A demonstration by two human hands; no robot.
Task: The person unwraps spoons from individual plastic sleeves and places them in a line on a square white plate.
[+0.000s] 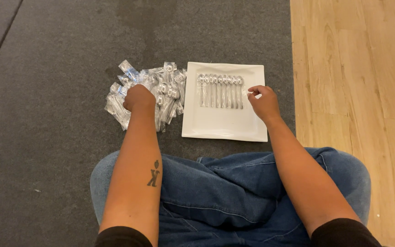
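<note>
Left hand [138,98] rests closed on pile of wrapped spoons [161,93], carpet. Right hand [264,101] grip pinched at end of spoon row [220,90] on white square plate [222,123]; contents unclear.

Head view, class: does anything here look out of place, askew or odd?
Nothing looks damaged or spilled. Small metal spoons lie in a neat row on the square white plate, while the clear-wrapped spoons sit in a loose, untidy heap on the grey carpet, not on the plate.
</note>
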